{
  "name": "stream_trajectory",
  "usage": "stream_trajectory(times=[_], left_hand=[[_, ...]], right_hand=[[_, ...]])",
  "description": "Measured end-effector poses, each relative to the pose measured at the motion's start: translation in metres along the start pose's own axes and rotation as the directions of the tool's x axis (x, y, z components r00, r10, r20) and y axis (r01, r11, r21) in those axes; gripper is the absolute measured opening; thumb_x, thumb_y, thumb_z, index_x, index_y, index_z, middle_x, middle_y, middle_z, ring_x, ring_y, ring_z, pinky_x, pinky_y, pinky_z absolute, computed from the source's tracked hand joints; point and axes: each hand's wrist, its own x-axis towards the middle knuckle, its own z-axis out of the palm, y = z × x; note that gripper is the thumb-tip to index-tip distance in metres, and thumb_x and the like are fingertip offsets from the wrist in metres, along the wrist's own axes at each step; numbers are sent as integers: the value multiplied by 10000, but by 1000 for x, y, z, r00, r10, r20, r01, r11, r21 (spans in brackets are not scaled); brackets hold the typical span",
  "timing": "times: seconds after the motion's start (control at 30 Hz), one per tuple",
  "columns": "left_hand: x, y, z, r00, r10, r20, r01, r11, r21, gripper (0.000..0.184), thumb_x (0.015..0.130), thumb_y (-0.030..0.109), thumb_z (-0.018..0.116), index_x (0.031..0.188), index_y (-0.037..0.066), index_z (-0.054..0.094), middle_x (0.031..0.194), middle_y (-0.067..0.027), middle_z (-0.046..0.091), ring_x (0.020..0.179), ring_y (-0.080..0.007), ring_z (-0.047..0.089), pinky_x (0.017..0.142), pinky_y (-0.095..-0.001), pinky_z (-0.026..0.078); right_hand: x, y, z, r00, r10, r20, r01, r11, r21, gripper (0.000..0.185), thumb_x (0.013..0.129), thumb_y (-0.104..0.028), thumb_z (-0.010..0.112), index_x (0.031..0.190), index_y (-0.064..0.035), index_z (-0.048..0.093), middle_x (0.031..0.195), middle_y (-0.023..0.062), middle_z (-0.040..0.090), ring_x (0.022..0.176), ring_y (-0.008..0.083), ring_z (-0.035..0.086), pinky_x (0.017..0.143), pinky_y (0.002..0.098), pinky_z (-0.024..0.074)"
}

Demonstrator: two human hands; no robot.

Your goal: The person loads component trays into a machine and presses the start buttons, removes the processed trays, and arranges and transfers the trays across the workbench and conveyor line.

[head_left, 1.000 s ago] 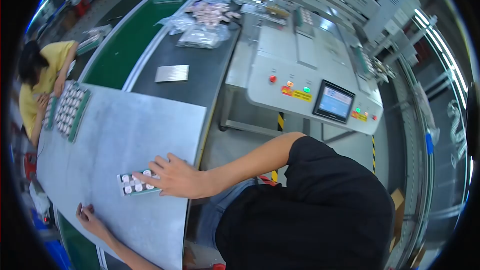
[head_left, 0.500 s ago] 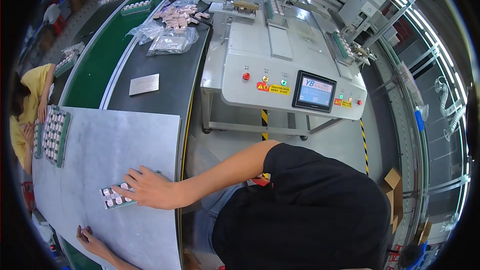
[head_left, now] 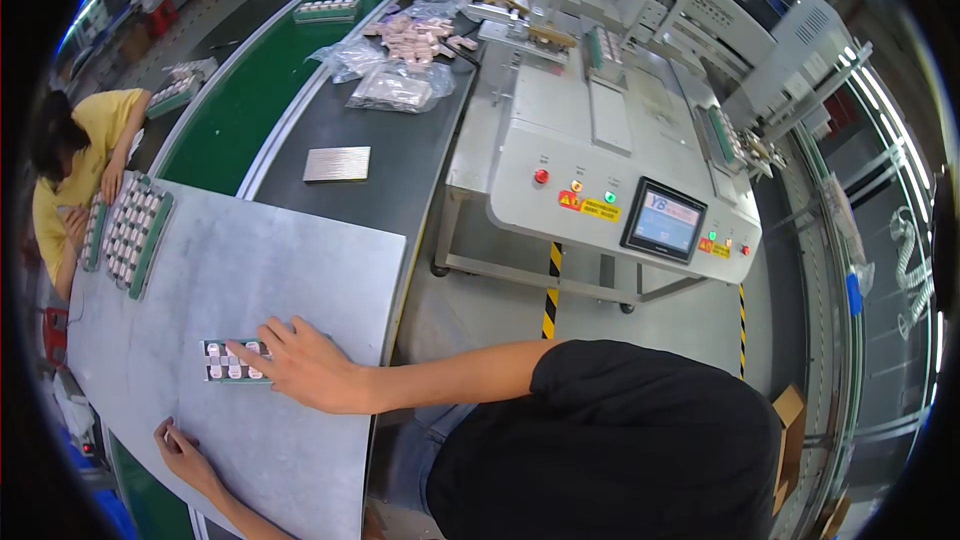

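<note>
On the grey metal-topped table lies a narrow green-edged tray [head_left: 214, 374] with white pieces set in dark slots. My right hand [head_left: 310, 368] reaches over its right part, the index finger stretched along the pieces and the other fingers bent past the far edge. That part of the tray and my thumb are hidden under the palm. Nearer the table's lower left, my left hand [head_left: 183, 448] rests with fingers loosely curled and apart, holding nothing visible.
A co-worker in a yellow top [head_left: 75, 175] has hands by several filled trays [head_left: 138, 235] at the left. A metal block [head_left: 337, 164] and bagged pieces [head_left: 400, 88] lie on the black surface. A machine with a screen [head_left: 664, 220] stands right, beside the green conveyor [head_left: 215, 125].
The whole view has turned and shifted, so the table and machine sit differently in the frame. My right hand stays over the tray; my left hand stays near the lower left.
</note>
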Motion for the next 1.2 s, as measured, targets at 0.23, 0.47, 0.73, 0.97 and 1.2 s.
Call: stream_trajectory(times=[0.23,0.47,0.73,0.97,1.2], left_hand=[[-6,19,-2,1000,14,24,-15,1000,19,169,1045,147,504,1069,31,626,637,19,471,536,-58,366,505,-257,296],[-8,28,-4,999,-3,36,3,1000,-4,166,1047,149,508,1058,34,627,623,36,447,548,-49,352,511,-251,286],[-8,20,-3,999,7,54,-7,1000,-6,172,1049,166,517,1071,34,626,669,33,463,587,-52,360,523,-249,278],[-7,18,-1,1000,20,22,-20,999,32,214,1058,204,514,1098,37,641,677,22,475,603,-63,381,527,-249,300],[-7,20,-3,999,-6,37,6,1000,3,178,1052,175,513,1087,40,623,682,35,471,592,-54,361,521,-243,277]], right_hand=[[2,-1,-5,1000,5,-8,-5,1000,-3,842,816,-287,770,1536,-87,382,1036,98,533,1000,243,493,755,347,382],[1,-1,-8,999,28,14,-28,999,-26,824,823,-290,768,1533,-97,397,1023,97,530,985,232,490,740,342,382],[-1,0,-3,1000,30,-9,-31,999,-41,783,817,-300,782,1492,-89,445,1048,109,557,1021,237,498,770,331,403],[-3,1,-2,999,29,-31,-29,1000,-6,792,807,-290,793,1487,-80,447,1063,117,562,1025,245,503,795,338,403],[-1,1,-1,999,34,-17,-34,999,-15,803,800,-282,795,1491,-80,440,1065,119,557,1029,249,502,795,339,399]])
